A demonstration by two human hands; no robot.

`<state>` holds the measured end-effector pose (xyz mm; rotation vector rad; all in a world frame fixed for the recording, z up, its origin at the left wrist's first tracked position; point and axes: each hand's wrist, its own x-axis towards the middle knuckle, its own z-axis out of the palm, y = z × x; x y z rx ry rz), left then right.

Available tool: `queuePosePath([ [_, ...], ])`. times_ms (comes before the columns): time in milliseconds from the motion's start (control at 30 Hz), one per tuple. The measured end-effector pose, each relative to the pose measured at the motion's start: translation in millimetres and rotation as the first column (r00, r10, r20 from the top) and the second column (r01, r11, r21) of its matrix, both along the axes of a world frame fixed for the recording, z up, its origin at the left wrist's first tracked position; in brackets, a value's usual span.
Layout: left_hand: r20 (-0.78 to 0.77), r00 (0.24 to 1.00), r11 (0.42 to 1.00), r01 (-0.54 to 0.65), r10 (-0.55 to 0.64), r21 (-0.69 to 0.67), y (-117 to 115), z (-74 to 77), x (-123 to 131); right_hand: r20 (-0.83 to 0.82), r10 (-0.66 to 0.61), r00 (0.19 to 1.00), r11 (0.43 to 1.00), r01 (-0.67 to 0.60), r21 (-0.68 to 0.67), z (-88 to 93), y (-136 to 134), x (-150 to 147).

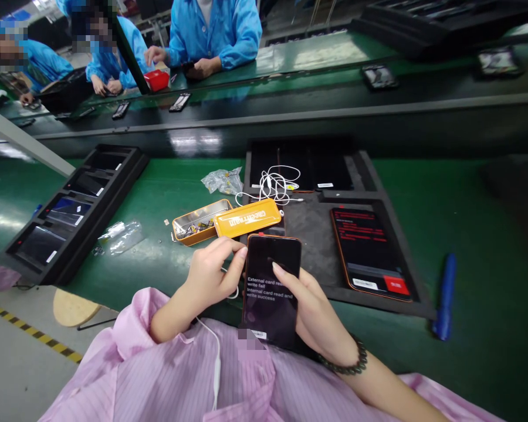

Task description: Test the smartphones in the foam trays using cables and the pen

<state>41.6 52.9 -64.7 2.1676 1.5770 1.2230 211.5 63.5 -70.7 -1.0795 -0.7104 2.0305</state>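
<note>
I see a phone (270, 322) with orange edges, a black screen and pale grey text. The tin (202, 235) is yellow-orange, its lid (249, 219) lettered in white. Bench (156, 211) green, pen (445, 293) blue, shirt (176, 369) lilac with fine stripes, cable (216, 366) white. The bracelet (358, 358) seems dark olive, though I can't be certain.

You have one view, worn on your head; it faces forward and down, close above your shirt (158, 363) and hands (213, 269), which take the lower middle; the green surface (176, 181) spreads out past them; at the far top it reaches the people in blue (215, 35) opposite you.
</note>
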Motion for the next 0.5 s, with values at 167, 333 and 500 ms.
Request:
queuePosePath([
  [167,-0.002,1.000,1.000,-0.005,0.005,0.002,1.4,-1.4,-0.1,-0.020,-0.017,1.000,1.000,0.017,-0.018,0.0,1.2,-0.3],
  [333,-0.004,1.000,1.000,-0.012,0.012,-0.002,2.2,-2.3,-0.2,-0.040,-0.034,0.999,0.999,0.033,-0.021,-0.6,1.8,-0.4],
  [500,-0.010,1.000,1.000,-0.015,0.015,-0.004,2.3,-1.7,0.0,-0.053,-0.022,0.998,0.999,0.020,-0.030,2.1,1.6,-0.6],
])
